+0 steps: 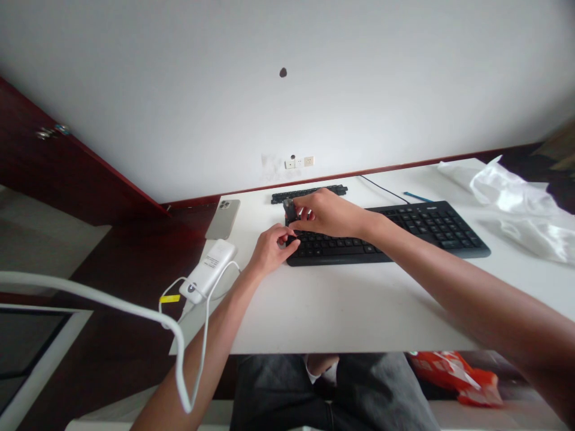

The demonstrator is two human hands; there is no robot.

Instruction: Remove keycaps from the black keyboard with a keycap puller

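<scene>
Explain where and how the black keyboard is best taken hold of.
The black keyboard is probably best gripped by its two short ends, coming in from left and right and pinching top and underside. It is long, thin and lies flat on the white table, so a one-ended hold would likely tip it. The right end is uncovered; the left hand and right hand are over the left end.

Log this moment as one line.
right hand: holding small dark object | left hand: by left end of keyboard | phone: lying on table
</scene>
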